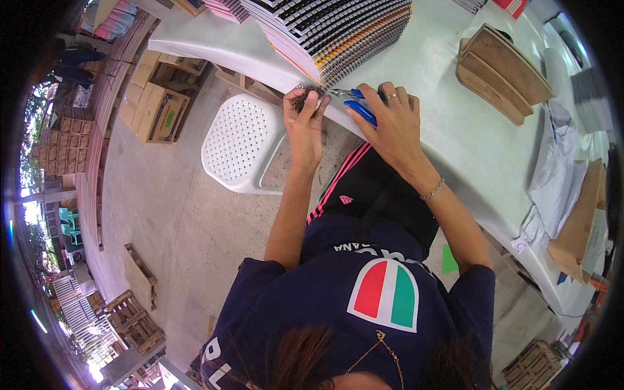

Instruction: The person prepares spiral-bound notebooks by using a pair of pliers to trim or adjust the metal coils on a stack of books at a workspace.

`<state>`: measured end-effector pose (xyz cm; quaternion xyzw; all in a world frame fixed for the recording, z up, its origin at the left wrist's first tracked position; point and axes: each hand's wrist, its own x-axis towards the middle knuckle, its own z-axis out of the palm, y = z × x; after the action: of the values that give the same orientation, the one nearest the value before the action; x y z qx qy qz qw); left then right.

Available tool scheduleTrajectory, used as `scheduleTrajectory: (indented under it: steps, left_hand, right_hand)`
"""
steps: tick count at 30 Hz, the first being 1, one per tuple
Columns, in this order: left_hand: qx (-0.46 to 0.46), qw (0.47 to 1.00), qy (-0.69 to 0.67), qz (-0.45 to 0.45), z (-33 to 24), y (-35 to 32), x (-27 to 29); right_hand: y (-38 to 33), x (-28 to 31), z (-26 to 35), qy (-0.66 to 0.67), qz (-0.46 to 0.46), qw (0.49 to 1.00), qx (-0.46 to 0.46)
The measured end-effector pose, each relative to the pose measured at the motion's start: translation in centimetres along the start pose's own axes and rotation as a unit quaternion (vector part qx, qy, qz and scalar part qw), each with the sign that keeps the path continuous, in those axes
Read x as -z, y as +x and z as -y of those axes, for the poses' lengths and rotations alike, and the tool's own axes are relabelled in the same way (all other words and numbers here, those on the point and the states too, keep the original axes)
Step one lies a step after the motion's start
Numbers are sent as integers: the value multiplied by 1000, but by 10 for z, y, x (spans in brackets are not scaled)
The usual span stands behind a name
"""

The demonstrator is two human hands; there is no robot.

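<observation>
Head-worn fisheye, looking steeply down; shirt (318,296) close below, table (432,71) and floor (188,221) farther off.

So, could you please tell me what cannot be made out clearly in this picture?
- Wire bundle, head view: the left hand covers part of it, so its full shape is hidden.
- Blue-handled pliers, head view: the right hand hides part of the handles; the tips are too small to tell whether they grip wire.
- Spiral-bound stack, head view: cut off by the upper edge.
</observation>
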<state>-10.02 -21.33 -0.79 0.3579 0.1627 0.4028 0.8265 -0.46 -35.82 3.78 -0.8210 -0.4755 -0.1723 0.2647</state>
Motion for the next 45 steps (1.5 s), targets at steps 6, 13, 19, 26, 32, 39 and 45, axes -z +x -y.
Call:
scheduleTrajectory:
  steps: [6, 13, 19, 26, 32, 39, 45]
  left_hand:
    - [16, 999, 30, -8, -2, -1, -5]
    - [12, 1000, 27, -3, 1, 2, -3]
    - [14, 1000, 21, -8, 2, 4, 2]
    - [25, 999, -9, -22, 3, 5, 1]
    - [33, 999, -15, -33, 2, 3, 0]
    - [36, 999, -9, -39, 0, 4, 1]
    - [47, 998, -11, -34, -4, -1, 7]
  right_hand:
    - [4, -8, 0, 10, 1, 1000, 13]
    - [9, -15, -1, -5, 14, 1000, 19]
    - [6, -5, -3, -24, 27, 999, 6]
    - [4, -7, -7, -30, 23, 999, 25]
    - [9, -12, -5, -29, -1, 999, 37]
    - [11, -19, -3, -33, -9, 998, 61]
    - [3, -4, -9, -10, -11, 1000, 10]
